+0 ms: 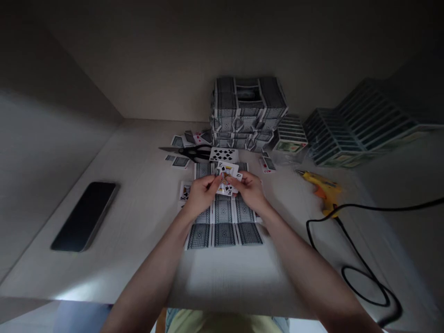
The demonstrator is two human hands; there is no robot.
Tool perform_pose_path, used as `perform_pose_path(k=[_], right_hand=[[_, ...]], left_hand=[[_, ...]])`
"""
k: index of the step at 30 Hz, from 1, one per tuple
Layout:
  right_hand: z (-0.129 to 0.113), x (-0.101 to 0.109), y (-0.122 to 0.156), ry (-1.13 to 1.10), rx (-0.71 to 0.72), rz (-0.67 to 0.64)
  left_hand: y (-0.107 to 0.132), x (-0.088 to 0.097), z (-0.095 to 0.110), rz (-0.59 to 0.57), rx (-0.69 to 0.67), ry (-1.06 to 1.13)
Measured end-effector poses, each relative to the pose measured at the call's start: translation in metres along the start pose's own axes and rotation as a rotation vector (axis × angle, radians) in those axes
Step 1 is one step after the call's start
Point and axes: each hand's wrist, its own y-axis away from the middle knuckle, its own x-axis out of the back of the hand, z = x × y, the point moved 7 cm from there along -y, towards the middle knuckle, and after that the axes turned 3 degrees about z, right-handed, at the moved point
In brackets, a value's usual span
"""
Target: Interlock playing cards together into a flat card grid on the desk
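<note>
Between my two hands, above the middle of the table, are a few playing cards (227,177), with a king of spades in front and a queen's corner peeking out behind it. My left hand (203,192) pinches their left edge, and my right hand (252,189) grips the right side with its thumb over the face. Under the hands lies a panel of face-down cards (224,234) set in rows. A ten of spades (224,154) lies face up just beyond. Another face card (185,190) sits by my left hand.
Behind stands a box built of cards (248,113). Black-handled scissors (194,152) lie among cut card pieces (181,162). At right are stacked card packs (290,133) and a yellow glue gun (322,187) with a looping black cord (360,259). A phone (85,216) lies at left.
</note>
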Motion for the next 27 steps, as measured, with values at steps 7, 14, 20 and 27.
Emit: perform_pose_path(k=[7,14,20,27], right_hand=[[0.0007,-0.0021,0.001,-0.01,-0.023,-0.037],[0.0028,-0.0056,0.003,0.026,-0.027,-0.074],[0.0036,-0.0051,0.0035,0.049,-0.012,-0.069],[0.003,0.0006,0.0024,0.025,-0.013,-0.006]], left_hand=[[-0.0023,0.0007,-0.0093,0.017,0.071,0.096],[0.0001,0.0045,-0.0043,0.116,-0.019,-0.208],[-0.0001,0.0041,-0.0065,0.118,-0.005,-0.221],[-0.0008,0.0007,-0.0071,0.053,-0.002,-0.098]])
